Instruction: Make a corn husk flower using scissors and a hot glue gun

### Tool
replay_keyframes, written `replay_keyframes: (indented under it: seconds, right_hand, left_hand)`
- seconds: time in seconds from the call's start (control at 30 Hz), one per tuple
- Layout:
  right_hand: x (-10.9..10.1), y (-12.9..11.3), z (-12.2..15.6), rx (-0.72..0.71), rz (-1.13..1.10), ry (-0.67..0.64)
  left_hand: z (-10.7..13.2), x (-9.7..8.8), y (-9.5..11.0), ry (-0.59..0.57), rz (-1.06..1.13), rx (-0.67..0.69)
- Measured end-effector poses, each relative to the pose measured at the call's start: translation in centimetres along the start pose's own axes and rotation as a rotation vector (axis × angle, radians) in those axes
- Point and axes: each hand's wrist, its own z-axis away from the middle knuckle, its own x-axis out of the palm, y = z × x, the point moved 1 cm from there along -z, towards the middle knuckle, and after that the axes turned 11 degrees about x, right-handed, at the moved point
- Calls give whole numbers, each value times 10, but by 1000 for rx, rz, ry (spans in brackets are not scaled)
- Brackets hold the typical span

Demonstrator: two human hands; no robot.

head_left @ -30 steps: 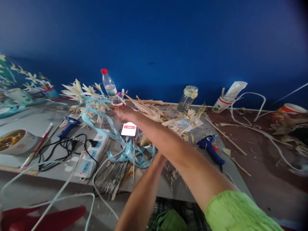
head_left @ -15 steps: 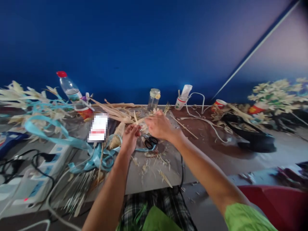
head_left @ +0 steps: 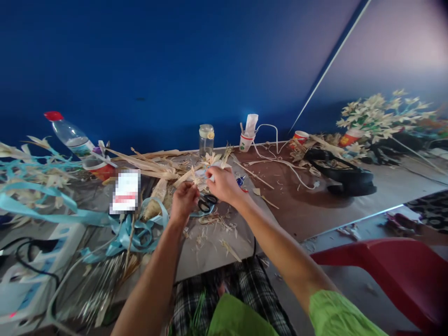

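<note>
My left hand (head_left: 183, 202) and my right hand (head_left: 223, 185) are raised close together over the grey table (head_left: 210, 242). Both are closed in a pinch on pale dried husk strips (head_left: 200, 175) held between them. Black-handled scissors (head_left: 207, 202) lie on the table just below the hands. A pile of long dried husks (head_left: 154, 163) lies to the left of them, and a phone (head_left: 125, 192) with a lit screen lies further left. Husk scraps (head_left: 213, 228) litter the table in front of me.
Light-blue ribbon (head_left: 105, 219) loops at left over a white power strip (head_left: 28, 284) with black cables. A red-capped water bottle (head_left: 70, 136), a glass jar (head_left: 206, 139) and paper cups (head_left: 246, 139) stand at the back. A black bag (head_left: 345, 176) and husk flowers (head_left: 380, 112) sit right; a red chair (head_left: 388, 275) stands near right.
My right hand drew back from the far left near the phone and joined my left hand on the husk strips. My view swung to the right.
</note>
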Motion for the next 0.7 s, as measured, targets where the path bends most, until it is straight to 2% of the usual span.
replay_keyframes:
  seconds: [0.07, 0.13, 0.2, 0.27, 0.4, 0.57, 0.7]
  right_hand:
    - [9, 6, 0, 199, -405, -27]
    - [22, 9, 1, 332, -757, -135]
    - [34, 9, 1, 393, -988, -217]
    - [44, 9, 1, 415, -1087, -226]
    - [51, 16, 0, 375, -954, -135]
    - [46, 20, 5, 171, -671, -42]
    - [42, 18, 10, 58, -508, -4]
  left_hand:
    - [-1, -2, 0, 37, 23, 12]
    - [-1, -3, -1, 43, 16, 29]
    - [-1, -3, -2, 41, -6, 44]
    - [0, -3, -3, 36, -39, 48]
    - [0, -2, -6, 39, -96, -1]
    - [-1, 0, -6, 108, -123, -73]
    - [1, 3, -2, 53, -115, -83]
